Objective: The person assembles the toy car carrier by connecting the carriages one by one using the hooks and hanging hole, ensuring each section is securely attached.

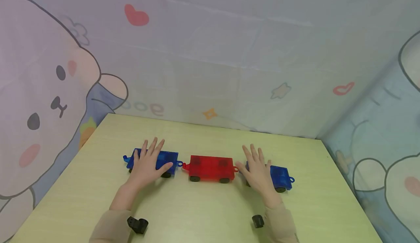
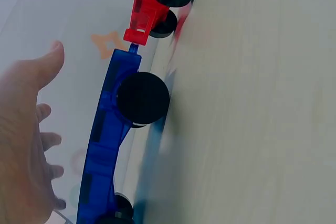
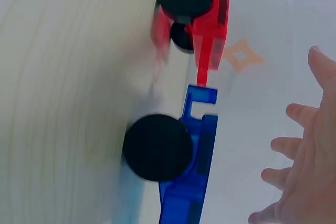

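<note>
Three toy train cars with black wheels stand in a row on the table. A clear red car (image 1: 211, 168) is in the middle, with a blue car (image 1: 168, 159) at its left and another blue car (image 1: 280, 177) at its right. My left hand (image 1: 146, 166) is spread over the left blue car, and the left wrist view shows a gap between palm and car. Over the right blue car my right hand (image 1: 258, 170) is spread likewise, apart from it in the right wrist view. Hook and loop ends meet on both sides of the red car. Both hands hold nothing.
The pale wooden table (image 1: 197, 206) reaches back to a printed cloth backdrop (image 1: 213, 60) with cartoon animals, which also stands along both sides. A small black device (image 1: 137, 225) sits at the left sleeve and another black piece (image 1: 258, 221) at the right sleeve.
</note>
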`<control>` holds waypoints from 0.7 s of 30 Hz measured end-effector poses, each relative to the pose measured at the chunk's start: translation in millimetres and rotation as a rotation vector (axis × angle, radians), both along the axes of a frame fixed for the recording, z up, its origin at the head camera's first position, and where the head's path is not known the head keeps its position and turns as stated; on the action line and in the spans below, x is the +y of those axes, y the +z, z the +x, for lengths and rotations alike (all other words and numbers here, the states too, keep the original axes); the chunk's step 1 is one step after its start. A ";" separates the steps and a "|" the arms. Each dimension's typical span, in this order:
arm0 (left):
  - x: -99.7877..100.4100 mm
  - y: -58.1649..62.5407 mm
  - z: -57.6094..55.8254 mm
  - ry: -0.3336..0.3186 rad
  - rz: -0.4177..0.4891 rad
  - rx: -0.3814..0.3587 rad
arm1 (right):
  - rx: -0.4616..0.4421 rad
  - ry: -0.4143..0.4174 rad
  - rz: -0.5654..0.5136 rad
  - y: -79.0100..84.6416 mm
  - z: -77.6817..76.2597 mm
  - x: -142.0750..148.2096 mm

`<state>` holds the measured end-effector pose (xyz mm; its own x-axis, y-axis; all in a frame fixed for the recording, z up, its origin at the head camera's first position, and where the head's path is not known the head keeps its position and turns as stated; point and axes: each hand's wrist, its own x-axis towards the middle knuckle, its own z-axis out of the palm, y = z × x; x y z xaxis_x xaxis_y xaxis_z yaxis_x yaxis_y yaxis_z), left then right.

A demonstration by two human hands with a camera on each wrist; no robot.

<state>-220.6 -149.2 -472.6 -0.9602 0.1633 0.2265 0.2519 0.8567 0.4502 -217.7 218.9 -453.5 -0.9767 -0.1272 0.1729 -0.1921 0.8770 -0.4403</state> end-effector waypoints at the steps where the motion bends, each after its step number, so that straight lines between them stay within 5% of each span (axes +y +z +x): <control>1: -0.6 -0.4 -0.9 -0.008 0.006 0.003 | 0.006 0.006 -0.006 -0.1 -0.6 -1.8; 12: -5.6 -3.6 -11.2 -0.049 0.034 -0.020 | 0.113 0.085 -0.072 -3.0 -3.9 -23.4; 21: -14.8 -8.6 -15.6 -0.063 -0.010 -0.031 | -0.034 0.158 -0.079 -4.9 -5.9 -39.0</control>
